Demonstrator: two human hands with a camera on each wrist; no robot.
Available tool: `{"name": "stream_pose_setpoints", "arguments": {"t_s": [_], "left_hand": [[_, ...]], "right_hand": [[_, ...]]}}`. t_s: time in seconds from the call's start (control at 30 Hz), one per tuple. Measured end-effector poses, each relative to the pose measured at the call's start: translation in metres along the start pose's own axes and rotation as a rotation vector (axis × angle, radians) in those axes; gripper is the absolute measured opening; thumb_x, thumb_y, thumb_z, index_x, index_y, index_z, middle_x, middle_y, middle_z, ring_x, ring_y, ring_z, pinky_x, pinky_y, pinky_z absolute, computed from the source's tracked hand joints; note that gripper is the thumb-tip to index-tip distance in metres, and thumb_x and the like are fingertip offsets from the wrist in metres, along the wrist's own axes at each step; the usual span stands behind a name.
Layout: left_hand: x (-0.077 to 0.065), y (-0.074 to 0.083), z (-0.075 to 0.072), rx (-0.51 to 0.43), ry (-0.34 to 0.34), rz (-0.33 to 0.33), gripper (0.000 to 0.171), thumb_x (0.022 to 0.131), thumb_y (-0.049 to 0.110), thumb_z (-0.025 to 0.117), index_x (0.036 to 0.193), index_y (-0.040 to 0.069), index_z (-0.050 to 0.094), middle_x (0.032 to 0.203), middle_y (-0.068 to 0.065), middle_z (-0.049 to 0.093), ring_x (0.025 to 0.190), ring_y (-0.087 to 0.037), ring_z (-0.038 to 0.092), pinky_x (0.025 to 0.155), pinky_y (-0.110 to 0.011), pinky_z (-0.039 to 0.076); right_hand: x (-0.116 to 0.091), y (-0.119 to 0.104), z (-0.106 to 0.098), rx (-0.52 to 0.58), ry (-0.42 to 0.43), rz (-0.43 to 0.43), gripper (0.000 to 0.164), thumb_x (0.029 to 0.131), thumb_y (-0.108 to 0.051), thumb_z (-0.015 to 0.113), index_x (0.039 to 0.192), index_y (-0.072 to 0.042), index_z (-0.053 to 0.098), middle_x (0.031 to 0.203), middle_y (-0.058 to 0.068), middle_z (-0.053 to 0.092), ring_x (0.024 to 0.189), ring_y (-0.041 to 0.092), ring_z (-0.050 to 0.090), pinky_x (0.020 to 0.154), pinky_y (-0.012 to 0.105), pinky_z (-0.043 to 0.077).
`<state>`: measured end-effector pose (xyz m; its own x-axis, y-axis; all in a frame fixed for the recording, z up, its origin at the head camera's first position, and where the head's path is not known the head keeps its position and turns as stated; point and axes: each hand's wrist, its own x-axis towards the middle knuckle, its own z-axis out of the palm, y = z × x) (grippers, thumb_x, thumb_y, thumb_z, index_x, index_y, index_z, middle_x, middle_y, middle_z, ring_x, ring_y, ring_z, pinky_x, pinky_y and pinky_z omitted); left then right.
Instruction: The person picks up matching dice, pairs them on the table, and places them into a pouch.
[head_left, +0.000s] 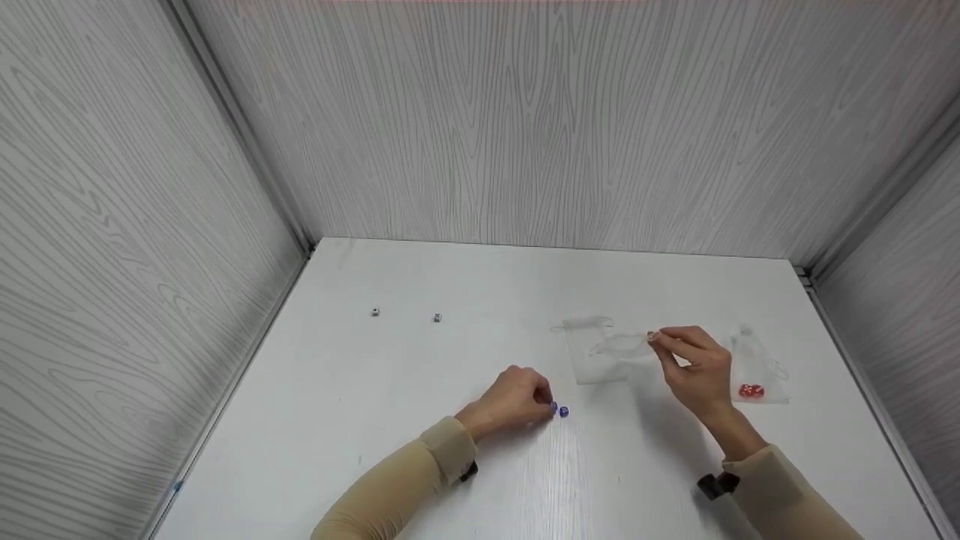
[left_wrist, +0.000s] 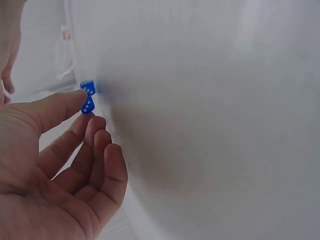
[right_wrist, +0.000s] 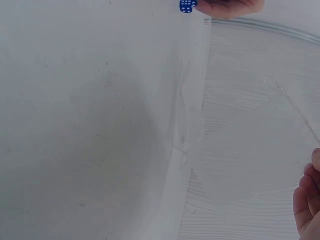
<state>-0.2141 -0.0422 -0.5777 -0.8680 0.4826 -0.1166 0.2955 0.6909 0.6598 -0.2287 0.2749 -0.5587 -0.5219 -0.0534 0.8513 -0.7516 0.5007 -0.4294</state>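
Note:
My left hand (head_left: 514, 397) is low over the table, thumb and forefinger pinching a blue die (left_wrist: 87, 105) with white pips. A second blue die (head_left: 564, 412) sits close beside it; the two overlap in the left wrist view. To the right, my right hand (head_left: 697, 367) is raised and pinches a sheer white pouch (head_left: 622, 345) at one end of its mouth edge. The pouch (right_wrist: 245, 155) hangs thin and flat in the right wrist view. Beneath it in the head view, another sheer pouch (head_left: 589, 360) lies flat on the table.
A sheer pouch (head_left: 756, 360) with red dice (head_left: 751, 391) inside lies right of my right hand. Two white dice, a left one (head_left: 376, 312) and a right one (head_left: 437, 318), sit toward the far left of the white table (head_left: 300, 420). Grey wood-grain panels (head_left: 487, 127) enclose the back and sides.

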Motion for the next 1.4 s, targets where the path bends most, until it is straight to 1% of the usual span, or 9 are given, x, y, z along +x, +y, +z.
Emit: {"name": "stream_pose_setpoints", "arguments": {"t_s": [0.17,0.33,0.43,0.63,0.77,0.93,1.03,1.23,1.4], "left_hand": [[0.006,0.012,-0.016,-0.008,0.072,0.033,0.013,0.099,0.023,0.084,0.103,0.011,0.088,0.097,-0.001,0.084,0.083,-0.004,0.064,0.083,-0.022,0.056],[0.018,0.038,-0.034,-0.057,0.122,0.106,0.012,0.101,0.022,0.083,0.103,0.010,0.088,0.097,-0.002,0.086,0.078,-0.001,0.067,0.076,-0.017,0.056],[0.025,0.055,-0.042,-0.087,0.140,0.149,0.012,0.101,0.020,0.083,0.103,0.010,0.087,0.097,-0.003,0.086,0.077,0.000,0.067,0.073,-0.015,0.055],[0.041,0.079,-0.043,-0.072,0.167,0.203,0.012,0.102,0.020,0.083,0.105,0.010,0.088,0.096,-0.003,0.086,0.074,0.001,0.067,0.070,-0.013,0.054],[0.049,0.087,-0.040,-0.054,0.196,0.199,0.013,0.102,0.021,0.083,0.106,0.011,0.088,0.097,-0.002,0.087,0.074,0.000,0.068,0.069,-0.013,0.054],[0.052,0.090,-0.036,-0.056,0.235,0.172,0.015,0.103,0.024,0.082,0.109,0.012,0.088,0.099,-0.001,0.087,0.078,-0.002,0.071,0.071,-0.015,0.055],[0.052,0.089,-0.035,-0.063,0.263,0.180,0.018,0.104,0.026,0.082,0.113,0.011,0.088,0.101,-0.002,0.087,0.082,-0.004,0.073,0.074,-0.015,0.056],[0.047,0.078,-0.036,-0.174,0.309,0.274,0.020,0.107,0.026,0.078,0.115,0.010,0.087,0.104,-0.004,0.087,0.086,-0.006,0.075,0.078,-0.015,0.057],[0.039,0.057,-0.036,-0.251,0.352,0.340,0.021,0.111,0.027,0.073,0.115,0.011,0.085,0.107,-0.004,0.087,0.090,-0.006,0.076,0.084,-0.019,0.061]], "right_hand": [[-0.001,0.001,0.001,0.005,0.001,-0.009,0.024,0.079,0.024,0.086,0.097,0.008,0.087,0.091,0.025,0.078,0.088,0.020,0.077,0.091,0.003,0.055],[-0.003,0.001,0.003,-0.005,-0.011,-0.007,0.017,0.083,0.018,0.087,0.097,0.007,0.087,0.091,0.024,0.080,0.084,0.029,0.076,0.092,0.002,0.053],[-0.002,-0.001,0.005,-0.021,-0.016,-0.016,0.025,0.079,0.023,0.087,0.097,0.005,0.088,0.090,0.022,0.080,0.082,0.033,0.074,0.093,0.002,0.052],[0.000,-0.006,0.009,-0.038,-0.025,-0.029,0.029,0.077,0.024,0.087,0.097,0.004,0.089,0.090,0.019,0.081,0.080,0.034,0.073,0.094,0.000,0.050],[0.002,-0.008,0.012,-0.034,-0.027,-0.047,0.026,0.078,0.022,0.088,0.096,0.004,0.089,0.089,0.018,0.081,0.080,0.034,0.073,0.093,0.000,0.050],[0.004,-0.009,0.013,-0.025,-0.028,-0.058,0.027,0.076,0.023,0.087,0.095,0.004,0.089,0.089,0.019,0.081,0.079,0.035,0.073,0.093,0.001,0.050],[0.004,-0.009,0.012,-0.015,-0.027,-0.061,0.030,0.074,0.026,0.086,0.095,0.004,0.089,0.089,0.020,0.080,0.079,0.036,0.074,0.093,0.001,0.051],[0.004,-0.007,0.009,-0.026,-0.020,-0.041,0.027,0.077,0.023,0.088,0.096,0.004,0.089,0.090,0.019,0.081,0.080,0.036,0.074,0.093,0.002,0.051],[0.002,-0.006,0.005,-0.033,-0.009,-0.021,0.026,0.076,0.024,0.088,0.094,0.005,0.088,0.089,0.019,0.081,0.079,0.036,0.074,0.092,0.001,0.051]]}}
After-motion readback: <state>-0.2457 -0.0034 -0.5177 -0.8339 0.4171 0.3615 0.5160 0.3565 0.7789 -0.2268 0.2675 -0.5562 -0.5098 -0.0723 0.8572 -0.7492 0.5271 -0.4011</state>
